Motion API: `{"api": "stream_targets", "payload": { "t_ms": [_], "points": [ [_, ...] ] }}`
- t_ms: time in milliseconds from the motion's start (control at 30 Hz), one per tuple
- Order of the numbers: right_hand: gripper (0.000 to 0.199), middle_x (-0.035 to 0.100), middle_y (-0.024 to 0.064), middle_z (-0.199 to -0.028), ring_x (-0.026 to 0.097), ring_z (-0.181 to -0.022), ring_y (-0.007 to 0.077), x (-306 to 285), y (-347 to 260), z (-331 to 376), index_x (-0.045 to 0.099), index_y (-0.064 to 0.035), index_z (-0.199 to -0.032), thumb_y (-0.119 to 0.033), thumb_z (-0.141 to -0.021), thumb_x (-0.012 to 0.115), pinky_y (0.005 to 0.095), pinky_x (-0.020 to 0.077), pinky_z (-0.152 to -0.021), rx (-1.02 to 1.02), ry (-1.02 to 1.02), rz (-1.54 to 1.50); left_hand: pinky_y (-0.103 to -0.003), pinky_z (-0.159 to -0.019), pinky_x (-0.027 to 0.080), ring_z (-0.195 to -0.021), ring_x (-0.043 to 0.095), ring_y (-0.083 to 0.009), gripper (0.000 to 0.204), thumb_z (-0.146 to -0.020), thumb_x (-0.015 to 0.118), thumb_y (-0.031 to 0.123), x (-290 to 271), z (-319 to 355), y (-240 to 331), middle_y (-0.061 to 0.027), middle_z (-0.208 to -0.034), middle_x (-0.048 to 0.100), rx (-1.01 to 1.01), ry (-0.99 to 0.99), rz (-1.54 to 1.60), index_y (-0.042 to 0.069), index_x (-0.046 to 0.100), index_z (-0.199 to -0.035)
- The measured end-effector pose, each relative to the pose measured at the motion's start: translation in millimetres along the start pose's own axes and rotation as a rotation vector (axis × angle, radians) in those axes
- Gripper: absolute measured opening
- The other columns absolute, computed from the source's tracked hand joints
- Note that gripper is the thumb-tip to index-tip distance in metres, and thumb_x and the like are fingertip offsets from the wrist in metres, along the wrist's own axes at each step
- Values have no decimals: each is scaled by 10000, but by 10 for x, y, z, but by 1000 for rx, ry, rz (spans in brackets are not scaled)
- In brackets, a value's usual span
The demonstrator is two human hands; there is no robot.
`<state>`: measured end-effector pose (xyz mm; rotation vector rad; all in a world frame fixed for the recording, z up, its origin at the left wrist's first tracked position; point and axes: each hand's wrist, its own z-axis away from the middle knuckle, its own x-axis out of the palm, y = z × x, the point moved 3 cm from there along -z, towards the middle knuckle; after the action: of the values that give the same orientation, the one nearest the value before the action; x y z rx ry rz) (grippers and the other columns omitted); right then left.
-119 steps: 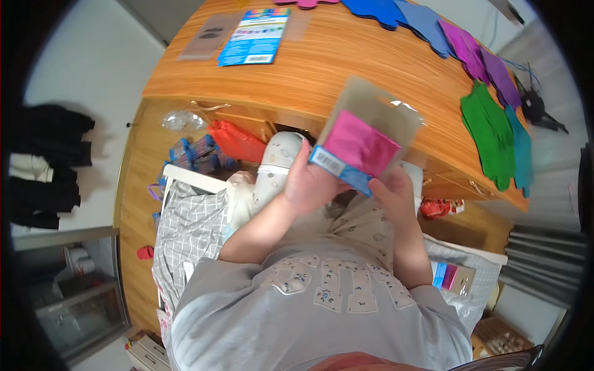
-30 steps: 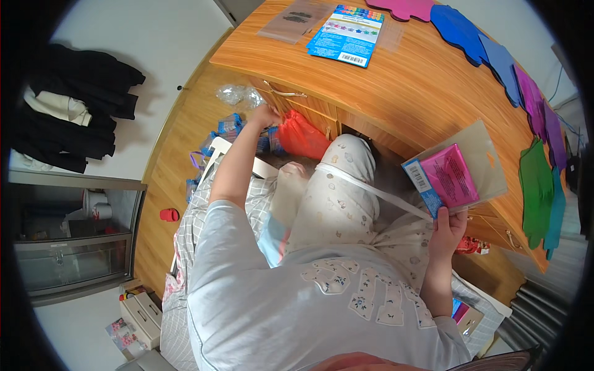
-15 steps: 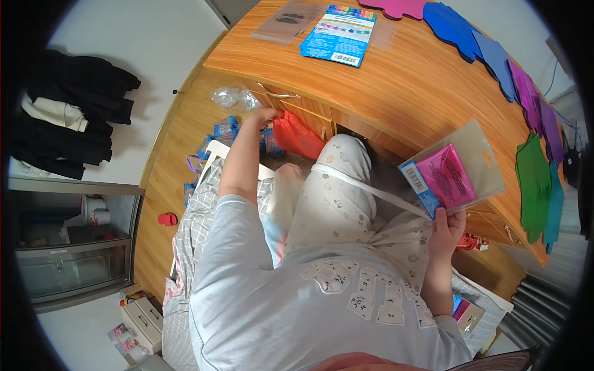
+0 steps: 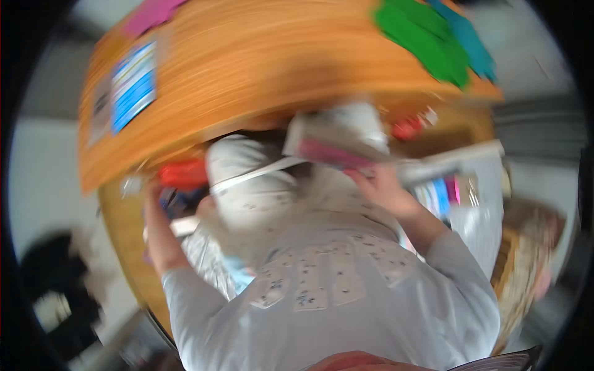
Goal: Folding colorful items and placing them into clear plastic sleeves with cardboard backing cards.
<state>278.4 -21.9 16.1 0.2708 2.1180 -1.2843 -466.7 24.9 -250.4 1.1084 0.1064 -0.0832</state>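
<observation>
My right hand (image 4: 388, 190) is closed on the near edge of a clear packet (image 4: 325, 152) with a folded pink sheet inside. The packet is tilted above my lap, smeared by motion. At the desk's front left, my left hand (image 4: 152, 185) is beside the top of a red plastic bag (image 4: 183, 174), which hangs from it. Blur hides the separate fingers of that hand, but it seems closed on the bag. A white strap (image 4: 260, 174) runs across my patterned trousers, its right end near the packet.
The wooden desk (image 4: 247, 55) curves in front of my knees. On it are blue printed cards (image 4: 135, 86), a pink shape (image 4: 148, 15), a green shape (image 4: 424, 40) and a teal one (image 4: 467, 40). More packets (image 4: 442, 195) lie right of me on a pale surface.
My view has swung right, so the desk and cards appear farther left. My right hand has brought the packet from beside the desk's right edge to above my lap. The red bag stays by my left hand.
</observation>
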Motion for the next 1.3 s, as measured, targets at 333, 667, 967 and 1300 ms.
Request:
{"api": "stream_targets", "payload": {
  "t_ms": [333,667,967,1300],
  "points": [
    [185,715,147,-998,686,-916,244,-1079,915,2833,663,-24,-1077,-137,-936,706,347,530,-800,741,600,388,-262,-706,430,-898,593,-55,407,-937,635,462,99,469,177,92,-1064,672,-367,24,29,191,620,-1240],
    [230,717,98,-1066,643,-966,332,-1513,1394,3934,642,-76,-951,-6,-733,668,429,523,-846,923,486,830,-215,-587,327,-764,500,-24,402,-904,661,545,398,482,157,127,-939,598,-326,299,175,229,645,-1151],
    [244,686,113,-1044,625,-1030,340,-1414,1532,3650,668,-107,-1008,-47,-778,614,442,508,-886,830,209,1041,-306,-806,389,-1071,534,-165,552,-923,621,537,626,663,179,14,-1235,608,-98,591,91,164,589,-1328],
    [830,685,183,-1169,655,-1103,307,-1789,2393,3310,645,-7,-1220,-566,-650,873,390,510,-938,1316,-60,314,-318,-833,447,-987,579,-173,244,-1019,581,265,1250,813,357,-56,-1125,634,359,812,125,63,606,-1155]
  ]
}}
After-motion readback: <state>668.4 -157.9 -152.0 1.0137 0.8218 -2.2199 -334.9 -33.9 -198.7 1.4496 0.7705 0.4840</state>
